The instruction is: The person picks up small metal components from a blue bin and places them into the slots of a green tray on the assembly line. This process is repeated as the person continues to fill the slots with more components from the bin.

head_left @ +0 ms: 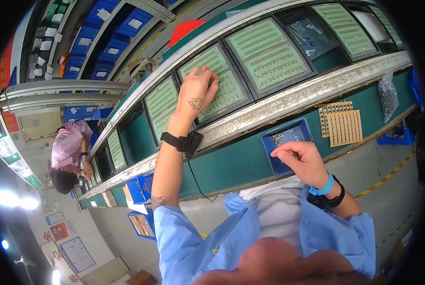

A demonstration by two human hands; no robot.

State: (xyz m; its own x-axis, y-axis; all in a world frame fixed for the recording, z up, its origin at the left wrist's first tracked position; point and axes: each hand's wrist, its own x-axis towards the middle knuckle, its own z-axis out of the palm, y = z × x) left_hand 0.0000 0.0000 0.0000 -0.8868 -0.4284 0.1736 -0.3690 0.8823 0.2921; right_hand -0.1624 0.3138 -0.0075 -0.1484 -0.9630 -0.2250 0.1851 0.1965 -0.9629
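Observation:
My left hand point(198, 92) rests on a pale green circuit board panel point(231, 90) set in a black frame. Its fingers are bent down and pinched against the board, and their tips are hidden behind the hand. Rows of small components cover part of that panel. My right hand point(302, 162) is curled, palm turned up, over the front of a blue bin point(273, 164). Small dark bits show among its fingers and look like loose metal parts. More small silvery parts point(283, 136) lie inside the bin.
More framed green panels point(269, 54) line the conveyor, behind its metal rail point(288, 102). Tan perforated boards point(344, 128) and a clear plastic bag point(388, 97) lie right of the bin. A co-worker in pink point(72, 145) works farther left along the line. Blue bins point(139, 190) hang at the near edge.

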